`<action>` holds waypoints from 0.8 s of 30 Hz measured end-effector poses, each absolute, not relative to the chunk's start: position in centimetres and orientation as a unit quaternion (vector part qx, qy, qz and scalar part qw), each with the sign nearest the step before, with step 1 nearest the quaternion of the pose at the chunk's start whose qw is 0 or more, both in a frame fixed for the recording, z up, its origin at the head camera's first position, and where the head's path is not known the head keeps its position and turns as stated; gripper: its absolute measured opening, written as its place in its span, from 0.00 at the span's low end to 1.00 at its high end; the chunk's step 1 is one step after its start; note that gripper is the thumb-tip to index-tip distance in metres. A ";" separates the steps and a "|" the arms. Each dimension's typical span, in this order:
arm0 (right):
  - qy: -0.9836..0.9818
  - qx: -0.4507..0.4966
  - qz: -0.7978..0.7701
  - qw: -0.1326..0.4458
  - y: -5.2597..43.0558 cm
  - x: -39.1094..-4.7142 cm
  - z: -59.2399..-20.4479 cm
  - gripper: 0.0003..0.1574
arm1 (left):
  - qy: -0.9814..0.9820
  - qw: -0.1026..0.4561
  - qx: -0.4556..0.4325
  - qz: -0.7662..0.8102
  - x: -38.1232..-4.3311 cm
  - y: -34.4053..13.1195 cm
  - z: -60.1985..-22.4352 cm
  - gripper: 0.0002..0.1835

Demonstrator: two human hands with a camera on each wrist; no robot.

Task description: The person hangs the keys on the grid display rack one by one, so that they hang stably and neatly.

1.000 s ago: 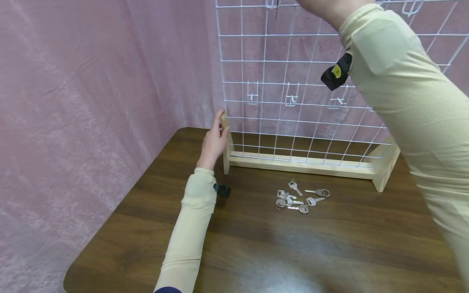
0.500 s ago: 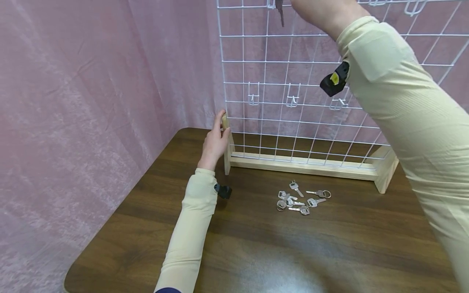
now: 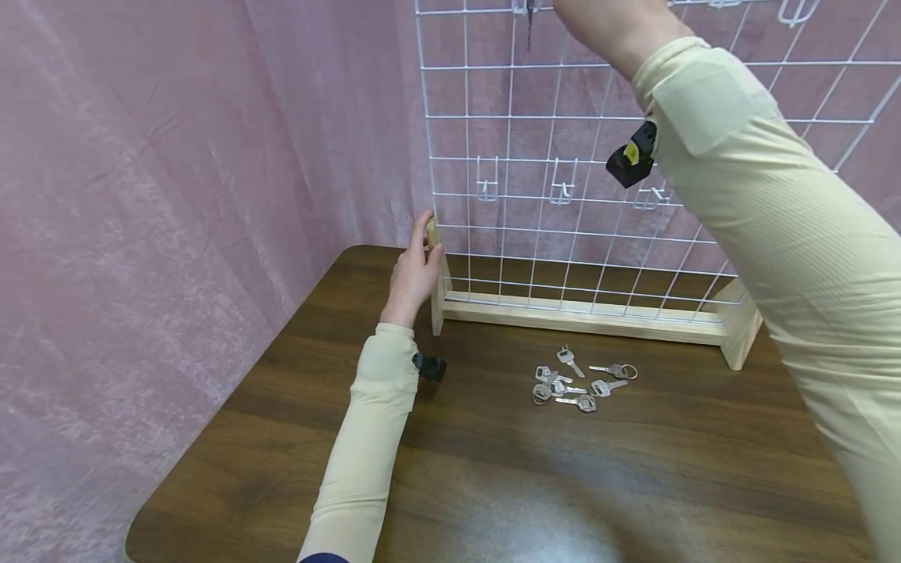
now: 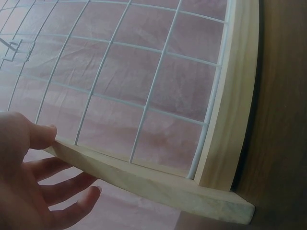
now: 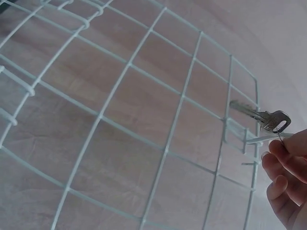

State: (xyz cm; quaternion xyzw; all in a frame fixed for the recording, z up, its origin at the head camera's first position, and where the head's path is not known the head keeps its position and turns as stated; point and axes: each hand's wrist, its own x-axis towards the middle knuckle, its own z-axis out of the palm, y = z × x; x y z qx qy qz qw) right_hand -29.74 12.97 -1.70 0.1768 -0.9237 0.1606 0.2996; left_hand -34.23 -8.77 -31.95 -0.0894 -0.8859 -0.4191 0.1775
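My left hand (image 3: 412, 274) grips the upper end of the wooden side post (image 4: 144, 181) of the grid stand, thumb on one face and fingers around the other. High at the top edge of the head view, my right hand (image 3: 622, 31) is partly cut off. In the right wrist view its thumb and fingertips pinch a thin ring from which a silver key (image 5: 272, 120) hangs. That key is right at a white hook (image 5: 254, 140) on the wire grid (image 5: 165, 151), overlapping it in this view. Several loose keys (image 3: 586, 403) lie on the table below.
More white hooks (image 3: 561, 193) hang in a lower row, and others (image 3: 798, 12) in an upper row. The grid stands in a pale wooden base (image 3: 584, 317) on the brown table (image 3: 493, 485). A pink curtain (image 3: 176, 195) covers the back and left.
My right hand and forearm have shifted slightly left. The hanging key swung lower into view and now hangs slightly left, near the upper left hook. The left hand keeps its hold.
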 end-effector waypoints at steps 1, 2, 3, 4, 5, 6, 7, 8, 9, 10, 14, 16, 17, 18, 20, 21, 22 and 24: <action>-0.921 0.184 0.142 0.311 13.0 -29.9 -1.8 0.32 | -0.886 0.177 -0.089 -0.419 -34.2 -8.8 -31.9 0.30; -0.920 0.187 0.135 0.316 13.0 -29.9 -1.9 0.32 | -0.887 0.177 -0.088 -0.418 -34.2 -8.8 -31.9 0.30; -0.920 0.187 0.132 0.318 13.0 -30.0 -2.0 0.32 | -0.887 0.177 -0.087 -0.418 -34.2 -8.8 -31.9 0.30; -0.920 0.188 0.128 0.321 13.1 -30.0 -2.0 0.31 | -0.887 0.176 -0.086 -0.418 -34.2 -8.8 -31.9 0.30; -0.919 0.189 0.123 0.323 13.1 -30.0 -2.1 0.31 | -0.887 0.175 -0.085 -0.418 -34.2 -8.8 -31.9 0.30; -0.920 0.190 0.119 0.322 13.1 -30.0 -2.1 0.31 | -0.888 0.175 -0.084 -0.418 -34.2 -8.8 -31.9 0.30; -0.920 0.190 0.120 0.322 13.0 -30.0 -2.1 0.31 | -0.888 0.175 -0.083 -0.418 -34.2 -8.8 -31.8 0.30; -0.920 0.190 0.122 0.321 13.0 -30.0 -2.2 0.31 | -0.887 0.174 -0.083 -0.419 -34.2 -8.8 -31.8 0.30; -0.919 0.191 0.122 0.321 13.1 -30.0 -2.2 0.31 | -0.887 0.173 -0.083 -0.419 -34.2 -8.8 -31.8 0.30; -0.918 0.191 0.122 0.324 13.1 -30.1 -2.3 0.31 | -0.887 0.173 -0.083 -0.420 -34.2 -8.7 -31.8 0.30; -0.903 0.181 0.144 0.362 13.6 -30.2 -3.3 0.28 | -0.887 0.171 -0.083 -0.422 -34.1 -8.7 -31.6 0.30; -0.893 0.175 0.155 0.386 14.0 -30.1 -4.1 0.25 | -0.887 0.171 -0.083 -0.421 -34.0 -8.7 -31.5 0.30; -0.888 0.171 0.162 0.394 14.2 -30.0 -4.6 0.23 | -0.887 0.171 -0.083 -0.421 -34.0 -8.7 -31.5 0.30; -0.883 0.171 0.168 0.403 14.5 -29.9 -5.0 0.21 | -0.888 0.171 -0.083 -0.420 -34.0 -8.7 -31.5 0.30; -0.880 0.170 0.180 0.406 14.8 -29.4 -6.0 0.20 | -0.888 0.172 -0.082 -0.420 -34.0 -8.7 -31.5 0.30; -0.877 0.174 0.186 0.407 15.0 -29.1 -6.5 0.20 | -0.888 0.172 -0.082 -0.419 -34.0 -8.7 -31.5 0.30; -0.874 0.178 0.194 0.409 15.1 -28.7 -6.9 0.20 | -0.888 0.172 -0.082 -0.418 -34.0 -8.8 -31.5 0.30; -0.867 0.185 0.216 0.409 15.3 -27.9 -7.9 0.20 | -0.888 0.174 -0.083 -0.417 -34.0 -8.7 -31.6 0.30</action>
